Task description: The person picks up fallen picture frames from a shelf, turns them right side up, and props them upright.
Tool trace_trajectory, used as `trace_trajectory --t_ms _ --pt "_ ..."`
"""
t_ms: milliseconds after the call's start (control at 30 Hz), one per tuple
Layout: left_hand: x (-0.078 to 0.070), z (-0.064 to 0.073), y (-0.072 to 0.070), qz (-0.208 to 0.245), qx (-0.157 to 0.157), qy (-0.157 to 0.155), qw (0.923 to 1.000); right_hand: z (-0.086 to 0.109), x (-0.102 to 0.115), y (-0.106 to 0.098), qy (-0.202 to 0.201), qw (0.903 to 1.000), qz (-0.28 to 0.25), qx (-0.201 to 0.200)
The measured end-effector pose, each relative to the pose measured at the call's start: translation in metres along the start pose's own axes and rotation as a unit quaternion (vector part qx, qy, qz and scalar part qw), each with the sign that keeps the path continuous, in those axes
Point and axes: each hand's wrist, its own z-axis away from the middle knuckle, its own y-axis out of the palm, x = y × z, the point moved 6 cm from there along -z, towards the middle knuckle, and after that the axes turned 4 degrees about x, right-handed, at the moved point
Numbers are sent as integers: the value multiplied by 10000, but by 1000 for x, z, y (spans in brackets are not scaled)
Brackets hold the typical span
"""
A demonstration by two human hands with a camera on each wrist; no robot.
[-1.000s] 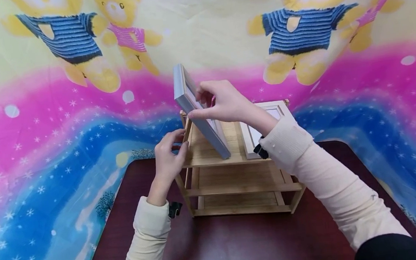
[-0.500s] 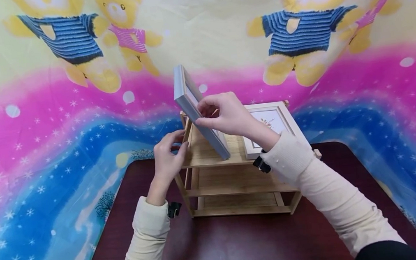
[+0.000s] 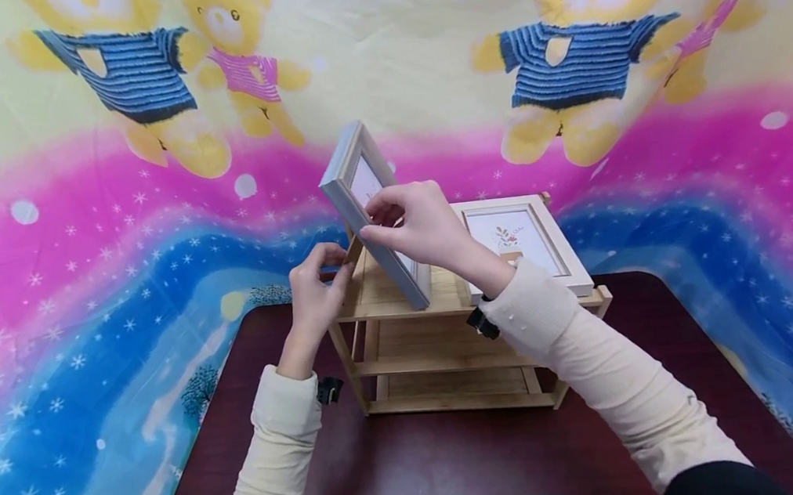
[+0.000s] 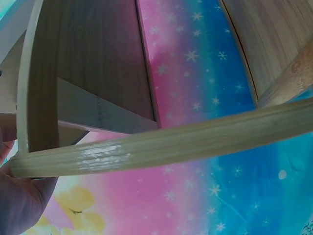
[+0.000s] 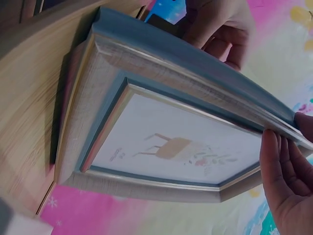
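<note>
Tilted picture frame (image 3: 396, 266): centre of the head view, leaning with its upper end toward the upper left of the frame and its lower end down at the rack's top board.
Moulding: broad and stepped, bluish grey on the outer side, pale and streaked like brushed wood on the face, a thin golden line by the inner lip.
Print (image 5: 171, 142): white sheet filling the middle of the right wrist view; a tan chair-like shape lies sideways on it, with faint pink and green flowers to its right and tiny marks, too small to read, to its left.
Right hand (image 3: 419, 222): centre of the head view, thumb and fingers pinching the long side of the tilted picture frame.
Left hand (image 3: 314, 290): left of centre, thumb and fingers pinching the end rail of the wooden rack (image 3: 447, 337).
White frame (image 3: 570, 252): right of centre, lying face up on the top board, its print showing a small plant.
Table (image 3: 444, 463): dark red-brown, glossy at lower centre.
</note>
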Motion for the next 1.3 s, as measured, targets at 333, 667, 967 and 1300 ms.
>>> trace_trajectory --t_ms 333,667,967,1300 --pt "0 2 2 -501 -85 51 9987 -2 2 4 109 9996 255 -101" --pt "-37 26 8 -638 -1417 894 9838 0 0 3 215 9995 174 -122" --pt "-44 34 33 661 -1554 485 9844 -1 1 3 166 9994 229 -183" --pt "-48 33 46 735 -1611 355 9835 -3 1 2 -90 9998 74 -168"
